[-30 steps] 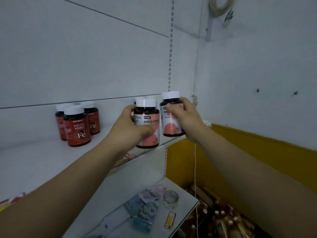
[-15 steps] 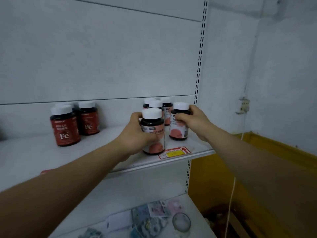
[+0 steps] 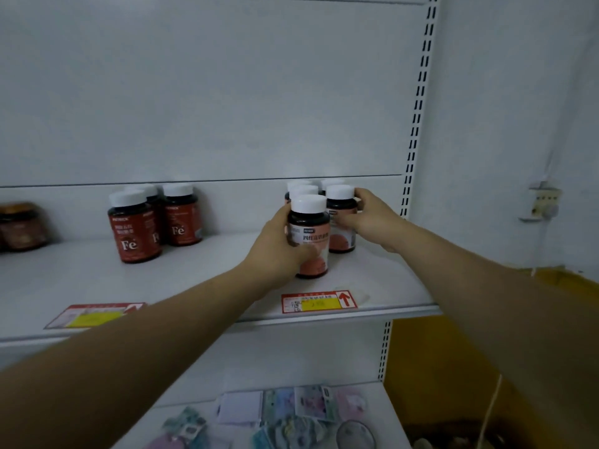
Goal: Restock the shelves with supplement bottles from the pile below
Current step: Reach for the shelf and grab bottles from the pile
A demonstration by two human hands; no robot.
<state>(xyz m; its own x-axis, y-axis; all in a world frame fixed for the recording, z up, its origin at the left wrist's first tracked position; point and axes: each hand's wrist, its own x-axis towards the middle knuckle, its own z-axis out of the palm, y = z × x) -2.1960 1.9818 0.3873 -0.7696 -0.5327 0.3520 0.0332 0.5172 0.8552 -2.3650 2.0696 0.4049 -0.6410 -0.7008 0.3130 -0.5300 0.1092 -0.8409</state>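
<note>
My left hand grips a dark supplement bottle with a white cap and pink label, standing upright on the white shelf. My right hand holds a second bottle of the same kind just behind and to the right, also upright on the shelf. Behind them stand several more white-capped pink-label bottles, mostly hidden.
Three red "Fe" bottles stand on the shelf to the left, and a dark jar at the far left. Two red and yellow price tags lie at the shelf's front. A lower shelf holds packets. Yellow wall at right.
Both hands have carried their bottles from in front of the shelf edge onto the shelf and set them beside the bottles at the back. The view has turned left and risen.
</note>
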